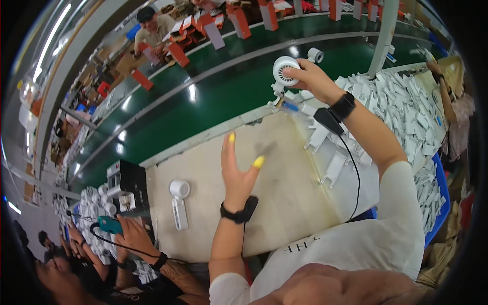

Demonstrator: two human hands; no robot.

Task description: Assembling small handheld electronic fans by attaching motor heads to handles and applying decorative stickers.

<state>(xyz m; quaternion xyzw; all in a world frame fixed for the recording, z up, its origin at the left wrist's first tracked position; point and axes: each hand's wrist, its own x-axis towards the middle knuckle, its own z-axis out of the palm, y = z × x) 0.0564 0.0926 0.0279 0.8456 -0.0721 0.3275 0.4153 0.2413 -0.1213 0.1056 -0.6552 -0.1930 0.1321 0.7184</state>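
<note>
My right hand (313, 79) is stretched out over the near edge of the green conveyor belt, its fingers closed round a white handheld fan (285, 67). The fan's round grille faces up, and its lower part hangs toward the worktable. My left hand (238, 178) is held above the middle of the beige worktable (284, 203), empty, with fingers and thumb apart. Yellow covers sit on two of its fingertips. To its left another white handheld fan (179, 195) lies on the table. A further white fan head (315, 54) shows on the belt just beyond my right hand.
White plastic housings (396, 112) are heaped at the right, above a blue bin (441, 198). A black machine (133, 188) stands at the table's left end. Beside it, a co-worker's hand grips a teal power screwdriver (109, 224). Orange-and-white boxes (239, 23) line the belt's far side.
</note>
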